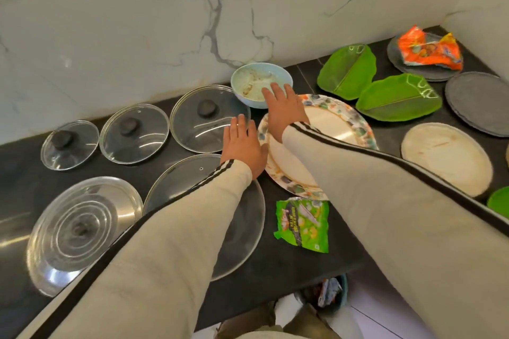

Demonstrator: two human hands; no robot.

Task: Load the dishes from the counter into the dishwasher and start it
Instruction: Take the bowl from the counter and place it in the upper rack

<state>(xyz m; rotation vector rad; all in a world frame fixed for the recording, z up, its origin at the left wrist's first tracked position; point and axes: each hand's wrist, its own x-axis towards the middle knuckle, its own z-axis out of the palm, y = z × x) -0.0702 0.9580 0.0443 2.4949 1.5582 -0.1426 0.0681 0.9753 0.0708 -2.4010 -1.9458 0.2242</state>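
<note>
Head view showed a black bench [275, 264] on which dishes were laid out below a marble wall [110, 36]. The left grip [243, 147] was held flat, fingers straight and nothing held, beside the patterned plate [338, 118], its thumb at the plate's rim. The right grip [285, 107] was likewise spread and empty above the plate's far edge, its fingertips at the near rim of the soiled blue bowl [253, 82]; whether they touched it could not be told. The bowl stood against the wall, just behind the plate. Three glass lids [134, 133] were ranged in a row to the left, with a fourth lid [245, 228] partly hidden under the left sleeve and a steel lid [82, 228] nearest the front edge. A green wrapper [303, 224] lay just before the plate. To the right were set two leaf plates [348, 70], a cream plate [446, 157] and two grey plates [479, 103], the farther one bearing an orange wrapper [429, 48].
</note>
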